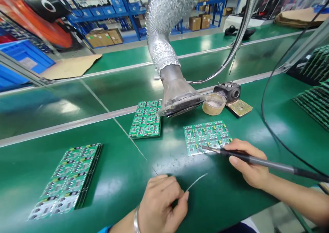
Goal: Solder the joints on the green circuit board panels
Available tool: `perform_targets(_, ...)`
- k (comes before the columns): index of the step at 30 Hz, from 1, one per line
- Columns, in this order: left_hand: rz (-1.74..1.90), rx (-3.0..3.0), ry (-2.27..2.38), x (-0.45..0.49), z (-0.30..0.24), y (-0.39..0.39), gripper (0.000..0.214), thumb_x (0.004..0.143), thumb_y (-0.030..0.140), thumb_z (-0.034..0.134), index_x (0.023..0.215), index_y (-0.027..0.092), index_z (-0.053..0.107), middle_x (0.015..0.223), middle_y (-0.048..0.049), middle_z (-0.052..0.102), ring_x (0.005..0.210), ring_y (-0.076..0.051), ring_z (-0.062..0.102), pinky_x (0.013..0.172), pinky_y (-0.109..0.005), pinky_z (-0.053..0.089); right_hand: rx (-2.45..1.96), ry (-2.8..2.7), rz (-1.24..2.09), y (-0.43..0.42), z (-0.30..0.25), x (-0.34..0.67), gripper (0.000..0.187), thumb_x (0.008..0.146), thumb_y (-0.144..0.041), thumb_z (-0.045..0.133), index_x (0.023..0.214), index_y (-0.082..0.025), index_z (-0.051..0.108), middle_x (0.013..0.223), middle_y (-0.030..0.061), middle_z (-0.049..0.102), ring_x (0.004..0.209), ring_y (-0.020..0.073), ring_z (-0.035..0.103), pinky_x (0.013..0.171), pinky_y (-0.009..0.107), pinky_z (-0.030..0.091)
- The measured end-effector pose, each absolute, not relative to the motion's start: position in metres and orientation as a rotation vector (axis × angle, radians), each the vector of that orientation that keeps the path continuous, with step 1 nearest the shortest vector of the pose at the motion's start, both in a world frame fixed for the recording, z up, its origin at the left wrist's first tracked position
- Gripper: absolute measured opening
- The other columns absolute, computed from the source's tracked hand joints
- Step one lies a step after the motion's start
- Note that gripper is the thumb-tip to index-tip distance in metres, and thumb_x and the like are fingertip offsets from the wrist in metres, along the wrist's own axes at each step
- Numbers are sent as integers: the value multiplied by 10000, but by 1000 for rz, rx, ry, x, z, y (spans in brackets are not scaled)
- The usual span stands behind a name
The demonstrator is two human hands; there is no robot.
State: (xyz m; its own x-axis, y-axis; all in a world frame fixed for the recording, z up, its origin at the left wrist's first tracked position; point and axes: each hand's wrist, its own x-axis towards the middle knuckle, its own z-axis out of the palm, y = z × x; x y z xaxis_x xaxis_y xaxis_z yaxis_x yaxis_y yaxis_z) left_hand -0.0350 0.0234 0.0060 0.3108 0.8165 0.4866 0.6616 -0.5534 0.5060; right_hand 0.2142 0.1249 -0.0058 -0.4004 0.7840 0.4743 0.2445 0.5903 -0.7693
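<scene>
In my right hand (250,162) is a soldering iron (267,162), its fingers closed round the handle. The iron's tip lies over the lower edge of a green circuit board panel (208,133); whether it touches cannot be made out. My left hand (166,204) is closed near the front of the bench, pinching a thin strand of solder wire (197,181) between thumb and finger. The wire's free end points up and right, short of the board. More wire runs from behind that hand toward the upper left.
A stack of circuit boards (68,178) lies at left, another (146,120) behind the middle. A fume extractor nozzle (180,96) hangs above the bench. Beyond the board are a round tub (214,104) and a soldering iron stand (231,92). Racked boards (315,99) stand far right.
</scene>
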Motion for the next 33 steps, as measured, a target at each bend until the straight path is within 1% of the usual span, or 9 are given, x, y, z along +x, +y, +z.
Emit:
perform_targets(2, 1167, 2443, 1403, -40, 8, 25, 224, 736, 53, 553, 587, 186, 452, 478, 55, 377, 446, -84, 318, 465, -271, 234, -884, -1892, 820, 125, -7, 216, 111, 820, -219, 594, 921, -230, 640, 734, 13, 636, 581, 139, 575, 515, 250, 464)
perform_targets(4, 1185, 2504, 1430, -43, 9, 26, 233, 709, 28, 575, 581, 182, 458, 470, 53, 370, 452, -88, 295, 470, -281, 213, -916, -1881, 844, 126, -6, 217, 71, 814, -224, 604, 873, -223, 645, 710, 8, 639, 571, 135, 581, 513, 241, 471)
perform_targets(9, 1178, 2567, 1430, -44, 7, 28, 215, 694, 23, 597, 590, 175, 487, 468, 50, 379, 455, -92, 288, 475, -296, 191, -941, -1955, 820, 128, -3, 215, 81, 806, -203, 609, 877, -228, 640, 744, 11, 660, 641, 142, 614, 583, 240, 510)
perform_targets(15, 1165, 2581, 1434, -43, 7, 28, 219, 694, 23, 605, 586, 176, 492, 468, 51, 375, 458, -94, 280, 471, -296, 190, -977, -2005, 802, 128, 2, 210, 60, 795, -209, 605, 845, -217, 639, 706, 17, 669, 598, 147, 622, 542, 246, 512)
perform_targets(22, 1133, 2611, 1449, -42, 5, 32, 230, 716, 40, 596, 562, 173, 489, 472, 54, 368, 451, -91, 289, 471, -297, 192, -985, -2044, 805, 127, 0, 211, 73, 794, -207, 610, 857, -229, 640, 742, 20, 685, 632, 156, 642, 575, 256, 524)
perform_targets(28, 1139, 2620, 1432, -39, 6, 33, 224, 694, 27, 614, 564, 166, 497, 469, 48, 375, 459, -93, 279, 467, -302, 192, -978, -1959, 803, 127, 0, 212, 81, 794, -190, 599, 861, -227, 624, 715, 14, 668, 608, 151, 623, 549, 252, 508)
perform_targets(33, 1132, 2635, 1435, -37, 5, 34, 235, 702, 37, 614, 553, 167, 486, 468, 48, 374, 461, -92, 279, 472, -300, 195, -975, -1998, 814, 128, 1, 212, 70, 798, -188, 605, 855, -224, 624, 712, 4, 660, 598, 135, 608, 542, 235, 496)
